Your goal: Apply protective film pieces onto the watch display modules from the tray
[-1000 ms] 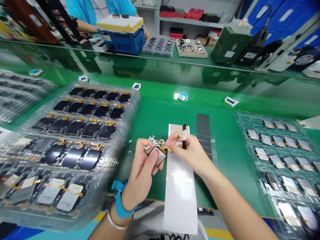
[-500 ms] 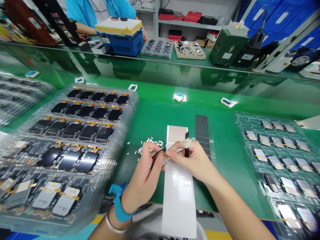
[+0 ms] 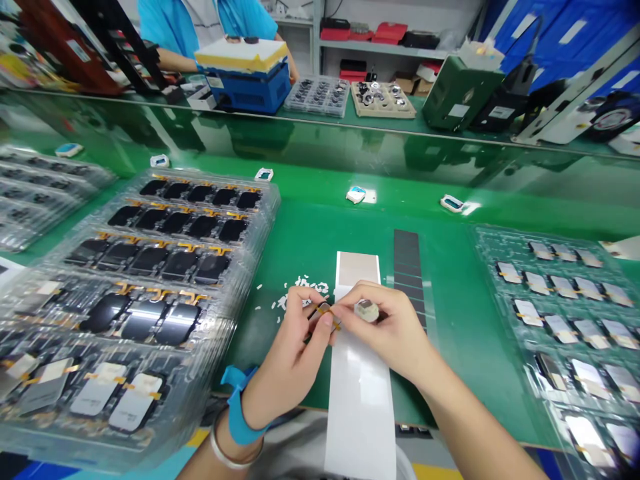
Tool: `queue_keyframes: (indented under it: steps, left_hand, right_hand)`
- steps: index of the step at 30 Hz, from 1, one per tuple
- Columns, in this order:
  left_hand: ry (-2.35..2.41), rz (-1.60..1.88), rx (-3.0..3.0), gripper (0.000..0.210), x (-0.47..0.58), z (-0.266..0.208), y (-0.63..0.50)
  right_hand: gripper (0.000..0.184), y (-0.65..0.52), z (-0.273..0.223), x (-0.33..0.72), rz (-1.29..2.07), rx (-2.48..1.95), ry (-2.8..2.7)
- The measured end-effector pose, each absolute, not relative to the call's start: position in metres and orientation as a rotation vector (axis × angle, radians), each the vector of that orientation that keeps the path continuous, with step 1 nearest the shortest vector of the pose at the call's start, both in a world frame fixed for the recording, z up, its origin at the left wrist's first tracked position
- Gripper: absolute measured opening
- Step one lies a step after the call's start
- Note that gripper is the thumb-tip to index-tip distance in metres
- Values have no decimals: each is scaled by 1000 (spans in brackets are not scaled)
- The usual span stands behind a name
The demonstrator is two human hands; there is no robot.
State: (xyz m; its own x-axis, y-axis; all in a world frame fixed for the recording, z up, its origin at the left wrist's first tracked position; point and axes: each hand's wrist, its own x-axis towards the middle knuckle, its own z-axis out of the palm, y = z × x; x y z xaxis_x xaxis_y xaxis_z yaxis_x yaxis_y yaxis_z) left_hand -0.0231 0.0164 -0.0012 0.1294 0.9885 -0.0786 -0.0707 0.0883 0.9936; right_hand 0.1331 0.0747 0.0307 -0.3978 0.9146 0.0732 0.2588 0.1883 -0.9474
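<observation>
My left hand [image 3: 293, 353], with a blue strap and a metal bangle at its wrist, is closed on a small display module [image 3: 321, 311] with an orange flex cable. The fingers cover much of it. Thumb and forefinger of my right hand [image 3: 397, 330] meet at the cable side of the module. That same hand carries a stick-like tool [image 3: 367, 309] with a whitish wrapped end; its exact kind is unclear. Beneath both hands lies a long white sheet strip [image 3: 360, 413]. Small white pieces [image 3: 303, 288] are scattered just beyond my left fingers.
Stacked clear trays [image 3: 210, 400] of display modules fill the left. Another clear tray [image 3: 500, 313] with modules stands right. A dark strip [image 3: 407, 250] lies beyond my right hand. Small white-framed parts [image 3: 356, 194] line the back. Across the raised shelf [image 3: 320, 123] is a person in blue [image 3: 250, 20].
The tool in my right hand has tipped from upright, so its whitish end now faces me. The module has turned slightly in my left fingers, showing more orange cable.
</observation>
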Motion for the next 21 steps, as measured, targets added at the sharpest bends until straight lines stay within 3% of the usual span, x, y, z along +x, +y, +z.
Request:
queue_keyframes:
  steps: [4, 10, 16, 21]
  left_hand:
    - [1135, 1083, 1229, 11, -23, 0, 18]
    - [1272, 945, 1582, 9, -21, 5, 22]
    - [1137, 755, 2031, 10, -12, 11, 26]
    - [1112, 638, 2180, 10, -7, 8, 27]
  right_hand:
    - [20, 79, 32, 139, 1286, -1098, -1659]
    - [40, 88, 32, 159, 811, -1221, -1623]
    - [28, 92, 9, 181, 866, -1373, -1521]
    - [31, 103, -6, 197, 830, -1438, -1463]
